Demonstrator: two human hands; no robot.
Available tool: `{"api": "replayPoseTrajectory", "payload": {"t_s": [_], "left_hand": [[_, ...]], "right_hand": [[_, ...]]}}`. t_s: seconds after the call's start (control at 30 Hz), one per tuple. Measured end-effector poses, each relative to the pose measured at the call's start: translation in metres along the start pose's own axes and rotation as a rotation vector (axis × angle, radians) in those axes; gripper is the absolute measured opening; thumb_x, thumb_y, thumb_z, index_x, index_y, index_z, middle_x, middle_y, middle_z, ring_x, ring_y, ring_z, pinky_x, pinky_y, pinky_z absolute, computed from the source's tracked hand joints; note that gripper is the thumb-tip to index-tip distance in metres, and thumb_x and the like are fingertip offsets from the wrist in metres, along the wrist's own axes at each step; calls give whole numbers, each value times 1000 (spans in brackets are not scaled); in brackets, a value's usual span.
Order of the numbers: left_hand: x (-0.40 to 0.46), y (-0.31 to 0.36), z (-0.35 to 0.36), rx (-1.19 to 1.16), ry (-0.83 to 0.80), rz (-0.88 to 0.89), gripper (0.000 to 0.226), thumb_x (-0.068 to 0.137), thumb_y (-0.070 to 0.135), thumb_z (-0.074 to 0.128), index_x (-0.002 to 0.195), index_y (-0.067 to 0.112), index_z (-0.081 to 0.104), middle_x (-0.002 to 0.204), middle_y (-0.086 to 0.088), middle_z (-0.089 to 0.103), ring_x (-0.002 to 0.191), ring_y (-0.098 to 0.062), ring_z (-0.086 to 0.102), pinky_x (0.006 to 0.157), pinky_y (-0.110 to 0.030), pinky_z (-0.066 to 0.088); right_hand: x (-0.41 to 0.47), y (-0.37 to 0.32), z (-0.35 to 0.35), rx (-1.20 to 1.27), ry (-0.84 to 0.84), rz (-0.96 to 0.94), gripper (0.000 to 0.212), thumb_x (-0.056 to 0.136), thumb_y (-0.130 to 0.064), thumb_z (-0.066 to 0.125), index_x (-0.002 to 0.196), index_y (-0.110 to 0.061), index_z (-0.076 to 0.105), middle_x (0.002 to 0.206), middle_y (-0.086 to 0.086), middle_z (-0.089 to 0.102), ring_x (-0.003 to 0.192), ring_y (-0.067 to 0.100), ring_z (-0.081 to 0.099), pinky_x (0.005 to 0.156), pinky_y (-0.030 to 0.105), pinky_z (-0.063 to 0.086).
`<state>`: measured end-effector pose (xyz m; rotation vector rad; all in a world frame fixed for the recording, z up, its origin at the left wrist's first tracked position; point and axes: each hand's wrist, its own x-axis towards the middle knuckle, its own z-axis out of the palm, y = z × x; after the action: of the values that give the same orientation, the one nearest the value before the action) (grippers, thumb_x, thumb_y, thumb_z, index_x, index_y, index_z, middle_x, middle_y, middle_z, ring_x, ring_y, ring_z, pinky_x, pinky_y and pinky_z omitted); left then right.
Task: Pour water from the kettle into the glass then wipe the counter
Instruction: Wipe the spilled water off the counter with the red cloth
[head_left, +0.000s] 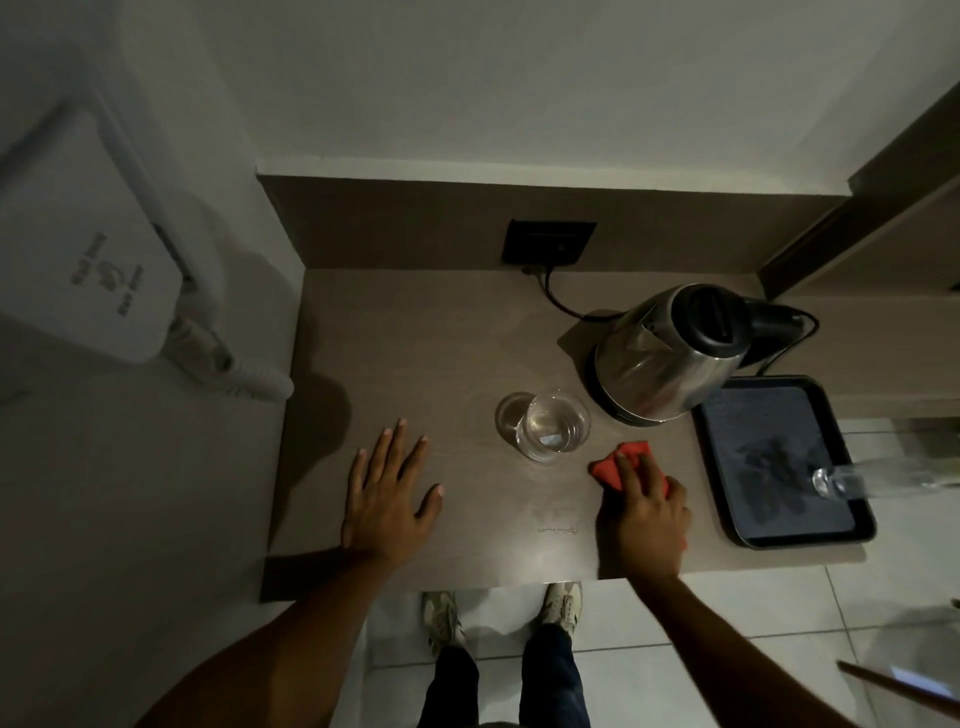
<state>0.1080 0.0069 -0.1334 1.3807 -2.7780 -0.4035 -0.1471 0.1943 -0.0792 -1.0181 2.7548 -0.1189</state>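
Note:
A steel kettle with a black lid stands on its base at the back right of the brown counter. A clear glass holding water stands in front of it, near the counter's middle. My right hand presses flat on a red cloth on the counter, just right of the glass and in front of the kettle. My left hand rests flat on the counter to the left of the glass, fingers spread, holding nothing.
A black tray lies at the counter's right end with a second glass on its side over it. A black wall socket feeds the kettle's cord. A white wall-mounted device hangs at the left. My shoes show below the front edge.

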Motion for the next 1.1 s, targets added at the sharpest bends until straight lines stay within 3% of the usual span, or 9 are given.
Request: {"api": "replayPoseTrajectory", "payload": {"t_s": [0.13,0.27,0.4,0.63,0.77,0.9,0.97,1.1], "left_hand": [[0,1,0,27,4,8,70,91,58,34,154,29,25,167,-4,17,153,-23,17,122,-49,16],[1,4,0,27,-12,5,70,91,57,33,154,28,25,167,-4,16,153,-23,17,123,-49,14],[2,2,1,19,3,7,70,90,58,33,153,30,25,167,-3,17,153,-22,16,122,-48,12],[2,-1,1,8,-8,-9,70,89,60,34,152,32,25,167,1,16,153,-19,17,123,-48,17],[1,-1,0,4,-8,-6,70,89,60,35,152,31,27,167,0,18,153,-20,18,122,-46,14],[0,2,-2,-8,0,-10,70,88,58,38,152,32,27,167,-1,19,153,-20,19,122,-46,12],[0,4,-4,2,-6,-8,70,88,58,38,152,31,27,166,-1,20,152,-21,20,122,-46,13],[1,5,-7,11,-20,-13,70,88,57,37,152,31,28,166,-2,19,153,-21,19,122,-46,14]], "right_hand": [[-39,-44,16,90,-9,64,68,71,-19,77,135,-14,54,142,22,48,111,51,46,81,59,45],[-66,-98,29,152,-73,-60,74,64,-23,80,133,-14,56,137,22,52,109,46,53,78,55,49],[-56,-133,31,154,-94,-220,66,75,-32,66,137,-17,51,142,15,49,114,36,51,83,49,48],[-49,-57,30,66,-97,-457,75,65,-29,71,137,-21,51,140,11,53,114,36,52,83,46,49],[-13,-3,15,8,1,-356,67,72,-25,74,135,-19,53,140,13,52,111,38,49,83,48,48],[12,-10,8,31,25,-107,63,79,-30,69,138,-21,48,146,11,45,119,42,43,89,53,43],[4,-25,12,66,22,-27,67,76,-29,71,138,-22,47,147,11,44,120,42,41,90,55,42],[-39,-55,23,99,-64,-44,79,61,-30,80,134,-18,52,140,16,49,113,42,47,82,55,47]]}}
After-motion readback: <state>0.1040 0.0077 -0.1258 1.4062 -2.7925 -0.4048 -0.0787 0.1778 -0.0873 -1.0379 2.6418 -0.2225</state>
